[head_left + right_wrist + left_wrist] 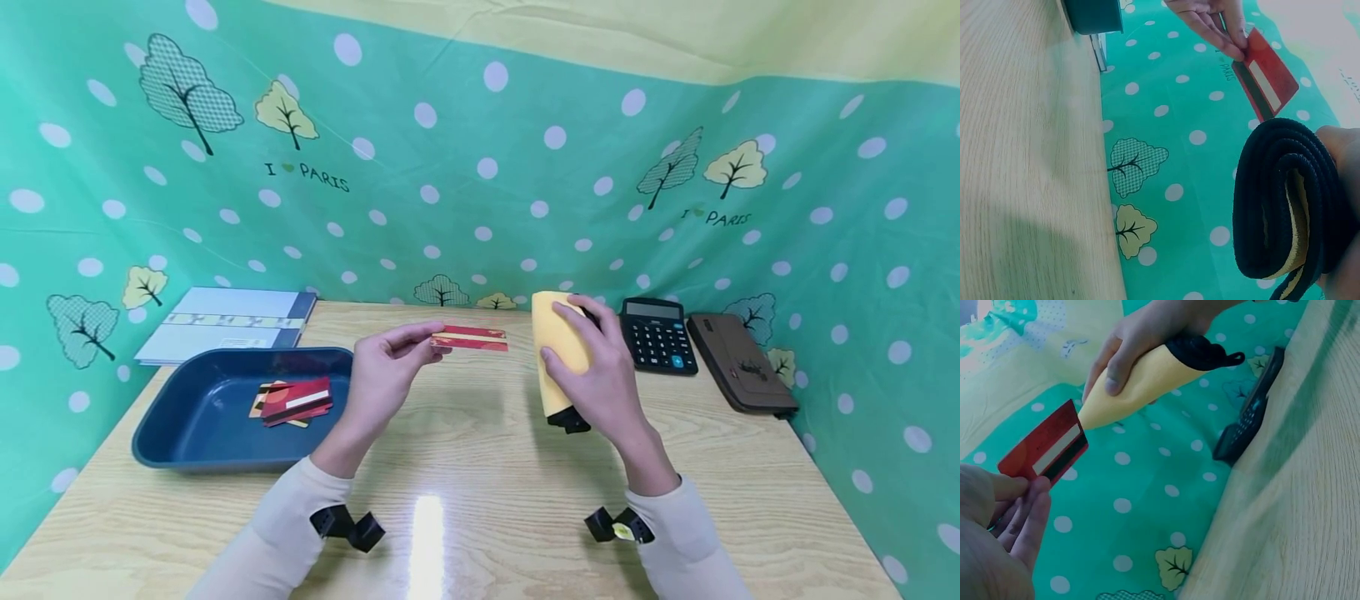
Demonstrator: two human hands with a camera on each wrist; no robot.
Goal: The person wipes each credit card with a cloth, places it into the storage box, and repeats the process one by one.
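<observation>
Between thumb and fingers my left hand pinches a red card by its edge, held up above the table. A white strip and a dark stripe cross the card's face in the left wrist view. My right hand grips a folded yellow cloth with a black edge, also raised off the table. Seen from its end in the right wrist view, the cloth is folded in several layers. In the head view a gap separates card and cloth. More red and yellow cards lie in a pile inside the blue tray.
Behind the tray lies a white and blue folder-like item. A black calculator and a brown zipped pouch lie at the back right of the wooden table. A green dotted curtain hangs along the back and sides.
</observation>
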